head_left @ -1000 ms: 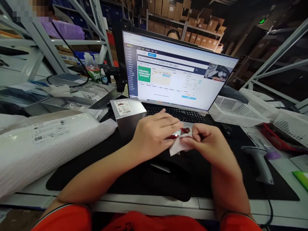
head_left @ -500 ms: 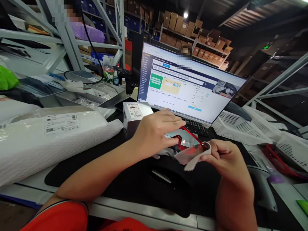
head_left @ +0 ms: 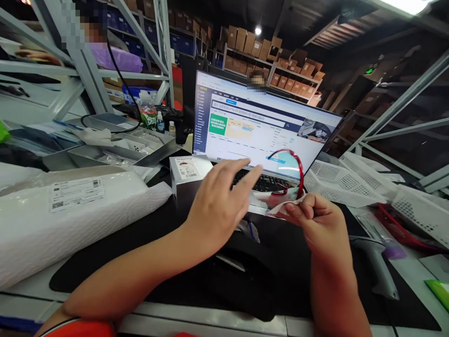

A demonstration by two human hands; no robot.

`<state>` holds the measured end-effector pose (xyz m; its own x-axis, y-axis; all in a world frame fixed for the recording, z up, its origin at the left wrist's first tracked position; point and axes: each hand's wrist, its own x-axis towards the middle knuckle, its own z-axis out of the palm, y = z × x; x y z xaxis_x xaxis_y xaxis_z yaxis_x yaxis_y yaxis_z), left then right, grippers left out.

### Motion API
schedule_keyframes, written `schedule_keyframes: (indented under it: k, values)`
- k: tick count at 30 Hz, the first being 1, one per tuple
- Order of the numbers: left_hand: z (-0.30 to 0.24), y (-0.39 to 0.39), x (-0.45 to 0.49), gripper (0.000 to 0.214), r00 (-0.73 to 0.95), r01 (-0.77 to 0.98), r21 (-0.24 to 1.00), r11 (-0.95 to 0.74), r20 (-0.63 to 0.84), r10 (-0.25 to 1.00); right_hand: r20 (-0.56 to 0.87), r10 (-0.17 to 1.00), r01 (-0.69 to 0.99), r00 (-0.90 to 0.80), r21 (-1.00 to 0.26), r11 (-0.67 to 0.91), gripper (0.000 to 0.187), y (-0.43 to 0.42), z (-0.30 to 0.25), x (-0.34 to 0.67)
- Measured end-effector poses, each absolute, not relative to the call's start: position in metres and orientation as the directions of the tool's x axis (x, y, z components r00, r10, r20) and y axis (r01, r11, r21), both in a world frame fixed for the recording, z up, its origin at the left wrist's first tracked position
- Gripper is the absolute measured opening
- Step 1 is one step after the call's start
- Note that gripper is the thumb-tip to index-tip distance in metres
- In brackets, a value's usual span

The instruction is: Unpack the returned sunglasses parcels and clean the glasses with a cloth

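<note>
My right hand (head_left: 317, 215) is closed on a pair of red-framed glasses (head_left: 300, 174), pinching them through a pale, zigzag-edged cloth (head_left: 277, 208). A clear lens with a bright reflection stands upright above the fingers, in front of the screen. Part of the frame is hidden behind the cloth and hand. My left hand (head_left: 219, 201) is open, its fingers spread and pointing at the glasses without touching them. Behind the left hand stands a silver box (head_left: 189, 174) whose label pictures red eyewear. A black item (head_left: 242, 276), perhaps a case or pouch, lies below both hands.
A lit monitor (head_left: 259, 126) stands behind a keyboard (head_left: 263, 182). White bubble-wrapped parcels (head_left: 87, 220) lie at left, near a grey divided tray (head_left: 122, 145). At right are white perforated baskets (head_left: 343, 180) and a grey handheld scanner (head_left: 380, 269). Other people appear behind, blurred.
My left hand has let go of the glasses and drawn back, fingers spreading. My right hand has turned the glasses upward, raising the lens. The camera view has shifted slightly.
</note>
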<state>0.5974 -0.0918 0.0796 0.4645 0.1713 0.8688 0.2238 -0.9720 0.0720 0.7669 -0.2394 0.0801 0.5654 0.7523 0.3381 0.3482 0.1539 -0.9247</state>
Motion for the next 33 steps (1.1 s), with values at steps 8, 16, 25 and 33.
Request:
schedule_keyframes:
  k: [8,16,25,33]
  values:
    - [0.059,-0.119,0.609,0.058,0.633,0.09,0.119,-0.989,0.759,0.149,0.523,0.637,0.536,0.566,-0.821,0.197,0.047,-0.23,0.078,0.74]
    - [0.05,-0.116,0.621,0.041,0.546,-0.105,0.152,-0.983,0.835,0.071,0.62,0.564,0.692,0.545,-0.712,0.114,0.055,-0.235,0.078,0.738]
    - [0.044,-0.109,0.63,0.05,0.668,-0.317,0.342,-0.885,0.743,0.048,0.187,0.694,-0.048,0.695,-0.951,0.305,0.07,-0.217,0.096,0.799]
    - [0.04,-0.105,0.629,0.037,0.577,-0.165,0.429,-0.888,0.772,0.266,0.364,0.586,0.29,0.724,-0.931,0.221,0.053,-0.205,0.067,0.752]
